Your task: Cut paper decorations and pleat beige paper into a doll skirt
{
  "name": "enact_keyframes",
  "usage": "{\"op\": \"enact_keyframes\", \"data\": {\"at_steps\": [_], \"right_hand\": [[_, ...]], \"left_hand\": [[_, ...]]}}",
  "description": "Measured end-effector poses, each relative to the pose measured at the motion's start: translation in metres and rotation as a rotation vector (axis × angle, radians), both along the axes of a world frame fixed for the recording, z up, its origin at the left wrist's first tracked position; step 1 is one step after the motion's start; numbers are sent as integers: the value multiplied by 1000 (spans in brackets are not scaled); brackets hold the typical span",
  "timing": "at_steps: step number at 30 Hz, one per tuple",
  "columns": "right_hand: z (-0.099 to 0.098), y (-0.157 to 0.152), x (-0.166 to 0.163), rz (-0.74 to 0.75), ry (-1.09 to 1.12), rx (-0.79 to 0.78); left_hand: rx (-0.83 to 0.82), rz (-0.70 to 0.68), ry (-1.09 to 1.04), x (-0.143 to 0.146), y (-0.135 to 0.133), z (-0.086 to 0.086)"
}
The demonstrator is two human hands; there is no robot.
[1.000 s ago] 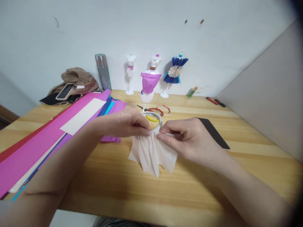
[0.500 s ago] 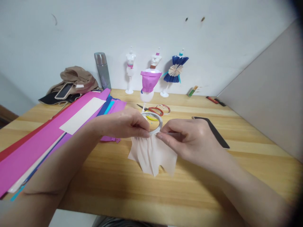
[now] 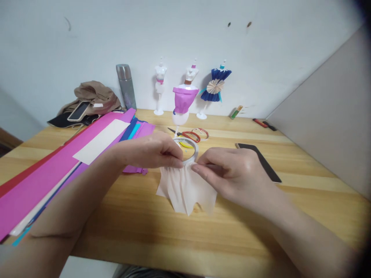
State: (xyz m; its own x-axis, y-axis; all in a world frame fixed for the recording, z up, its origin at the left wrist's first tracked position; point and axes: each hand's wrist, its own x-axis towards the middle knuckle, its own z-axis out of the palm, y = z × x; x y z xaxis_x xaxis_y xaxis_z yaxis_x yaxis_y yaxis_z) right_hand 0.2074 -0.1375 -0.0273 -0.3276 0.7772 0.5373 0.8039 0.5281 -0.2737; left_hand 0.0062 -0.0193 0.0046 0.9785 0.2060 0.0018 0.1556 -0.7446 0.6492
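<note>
My left hand (image 3: 153, 150) and my right hand (image 3: 232, 173) meet over the middle of the wooden table (image 3: 145, 227). Both pinch the gathered top edge of a pale cream pleated paper piece (image 3: 185, 191), which fans out below my fingers toward me. Just behind my fingertips lies a roll of tape (image 3: 189, 148). Red-handled scissors (image 3: 188, 135) lie a little farther back.
Long pink, red, blue and white paper sheets (image 3: 58, 170) cover the table's left. Three small mannequin stands (image 3: 185, 96) with paper dresses, a steel flask (image 3: 126, 87), a brown cloth with a phone (image 3: 79, 110) stand at the back. A dark flat strip (image 3: 261, 160) lies right of my hand.
My right hand has shifted slightly on the pleated paper's top edge; the paper's lower corners moved a little. My left hand stays in place.
</note>
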Motion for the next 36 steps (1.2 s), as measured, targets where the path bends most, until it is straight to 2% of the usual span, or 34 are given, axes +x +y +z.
{"op": "enact_keyframes", "data": {"at_steps": [17,24,27,31,36], "right_hand": [[0,2,-1,-30,39,-30],[0,2,-3,-69,62,-85],[1,4,-3,-98,80,-154],[2,9,-4,-171,142,-281],[1,11,-3,-183,314,-267]], "left_hand": [[29,-3,2,0,0,-1],[1,9,2,1,-3,-1],[-21,-1,-5,2,-5,-3],[-35,-34,4,5,-2,-8],[-98,-65,-34,4,8,-11]]}}
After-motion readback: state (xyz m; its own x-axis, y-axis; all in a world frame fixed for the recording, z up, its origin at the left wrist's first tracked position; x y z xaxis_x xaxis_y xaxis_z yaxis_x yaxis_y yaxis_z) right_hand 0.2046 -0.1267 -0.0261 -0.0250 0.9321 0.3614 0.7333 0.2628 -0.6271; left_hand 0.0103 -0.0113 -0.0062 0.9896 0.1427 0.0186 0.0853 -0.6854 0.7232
